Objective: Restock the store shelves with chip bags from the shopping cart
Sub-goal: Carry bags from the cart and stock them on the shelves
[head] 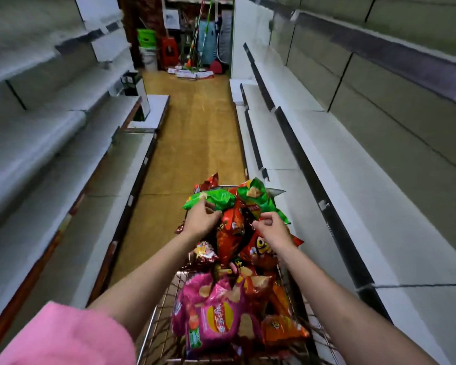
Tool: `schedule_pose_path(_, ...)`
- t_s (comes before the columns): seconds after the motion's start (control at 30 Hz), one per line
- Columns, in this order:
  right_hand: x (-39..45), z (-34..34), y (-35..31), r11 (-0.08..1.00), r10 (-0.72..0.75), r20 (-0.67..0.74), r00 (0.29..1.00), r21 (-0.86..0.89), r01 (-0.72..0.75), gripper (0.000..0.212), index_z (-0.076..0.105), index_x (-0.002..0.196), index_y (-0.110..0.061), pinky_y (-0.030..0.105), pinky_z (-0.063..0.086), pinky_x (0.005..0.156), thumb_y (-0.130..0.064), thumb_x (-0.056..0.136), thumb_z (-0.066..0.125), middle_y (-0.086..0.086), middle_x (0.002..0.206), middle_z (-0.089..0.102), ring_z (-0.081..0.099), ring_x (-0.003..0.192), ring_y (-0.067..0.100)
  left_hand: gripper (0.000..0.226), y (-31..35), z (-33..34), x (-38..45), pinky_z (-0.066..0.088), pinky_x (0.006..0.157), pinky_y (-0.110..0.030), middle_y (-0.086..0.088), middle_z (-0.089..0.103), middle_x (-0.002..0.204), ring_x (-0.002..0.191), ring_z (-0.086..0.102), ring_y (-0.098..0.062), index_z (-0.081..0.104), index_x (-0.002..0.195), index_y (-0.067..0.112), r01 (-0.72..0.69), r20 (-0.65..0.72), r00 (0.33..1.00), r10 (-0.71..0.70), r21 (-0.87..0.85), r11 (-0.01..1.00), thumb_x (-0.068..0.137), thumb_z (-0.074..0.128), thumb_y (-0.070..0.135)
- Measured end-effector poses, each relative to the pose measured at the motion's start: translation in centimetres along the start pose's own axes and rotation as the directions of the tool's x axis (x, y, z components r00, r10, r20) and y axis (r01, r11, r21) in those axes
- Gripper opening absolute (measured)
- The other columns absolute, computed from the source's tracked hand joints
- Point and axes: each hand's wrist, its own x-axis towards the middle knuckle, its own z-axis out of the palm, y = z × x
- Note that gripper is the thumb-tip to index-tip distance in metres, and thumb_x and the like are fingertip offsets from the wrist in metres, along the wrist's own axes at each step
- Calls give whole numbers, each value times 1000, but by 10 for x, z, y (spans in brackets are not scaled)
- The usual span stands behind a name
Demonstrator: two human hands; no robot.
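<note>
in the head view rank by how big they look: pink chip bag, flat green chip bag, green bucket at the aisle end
1. pink chip bag, nearest the camera, so partly inflated
2. green chip bag
3. green bucket, far off, so true size unsure

A wire metal shopping cart (299, 306) heaped with chip bags stood in a narrow aisle on a tan floor (195, 133), between bare white metal shelves on the left (50, 143) and on the right (353, 180). The left hand (202, 219) pinched the edge of a glossy green chip bag (211, 201) at the far end of the heap. The right hand (273, 229), fingers curled, pinched a red-orange chip bag (231, 241) beside it. A large pink chip bag (213, 317) lay nearest. Brooms and a green bucket (146, 38) stood at the aisle's end.
</note>
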Motion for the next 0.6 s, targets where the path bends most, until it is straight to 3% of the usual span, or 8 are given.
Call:
schedule_pose_path(0.1, 52, 9, -2, 995, 4, -36, 999, -100, -7, 39, 51, 122, -9, 27, 41, 85, -23, 88, 65, 4, 109, 60, 56, 102, 19, 38, -5, 5, 62, 42, 90, -32, -14, 62, 114, 110, 57, -29, 55, 115, 2, -77, 20, 997, 74, 181, 980, 85, 67, 21)
schedule_pose_path(0.17, 84, 15, 1, 985, -24, -74, 997, -174, 11, 43, 51, 123, -8, 30, 42, 91, -22, 86, 68, 9, 122, 58, 54, 113, 23, 46, -12, 10, 95, 38, 96, -34, -15, 55, 123, 117, 51, -30, 50, 122, 3, -136, 62, 991, 122, 303, 943, 85, 67, 24)
schedule_pose_path(0.37, 142, 20, 16, 903, -58, -171, 984, -429, -21, 66, 39, 137, -11, 33, 29, 106, -27, 82, 71, 9, 142, 32, 28, 133, 26, 73, -48, 25, 152, 33, 108, -40, -14, 38, 138, 129, 38, -30, 36, 135, 9, -223, 179, 974, 139, 634, 740, 80, 70, 44)
schedule_pose_path(0.5, 165, 27, 32, 839, 5, -162, 987, -536, -93, 89, 22, 149, -16, 42, 23, 112, -37, 79, 74, 6, 155, 20, 17, 142, 25, 91, -69, 32, 166, 24, 111, -40, -12, 25, 150, 138, 28, -27, 24, 145, 13, -277, 249, 959, 135, 724, 632, 77, 67, 55)
schedule_pose_path(0.6, 175, 33, 43, 814, 68, -175, 982, -560, -156, 98, 11, 152, -18, 44, 22, 111, -40, 79, 73, 7, 157, 19, 15, 144, 25, 97, -77, 34, 173, 27, 109, -40, -9, 23, 153, 138, 26, -26, 15, 150, 15, -296, 231, 955, 186, 768, 568, 78, 66, 55)
